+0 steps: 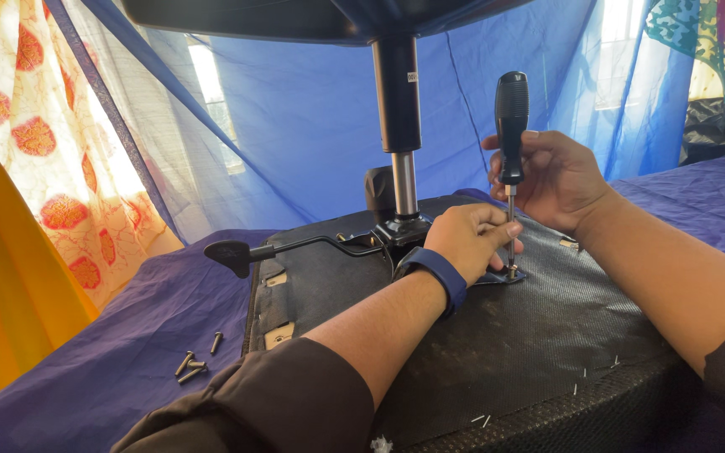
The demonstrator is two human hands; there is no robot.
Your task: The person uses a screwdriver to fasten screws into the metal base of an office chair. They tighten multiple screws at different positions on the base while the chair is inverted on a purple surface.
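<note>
**Screwdriver upright on an overturned chair seat**

At the far left hangs a cream curtain (44, 126) printed with orange round motifs, beside a plain yellow cloth (2, 277). On the blue sheet (111, 335) below lie about 4 small dark bolts (193, 362), loose and close together. To their right, the black chair seat (497, 344) rests bottom up, its underside a coarse woven fabric dotted with staples. A black lever (237, 254) with a flat paddle end juts left from the metal mechanism (396, 231), and the gas column (398, 109) rises from it, black above, shiny steel below.

The left hand (467, 242), a blue band (436, 273) at its wrist, reaches forward with fingers curled, pinching the lower shaft of the screwdriver (511, 126) just above the bracket (505, 275). The right hand (555, 180) wraps closed around the ribbed black handle's lower part, holding the tool vertical, tip down on the bracket. Blue drapes (312, 117) fill the background.
</note>
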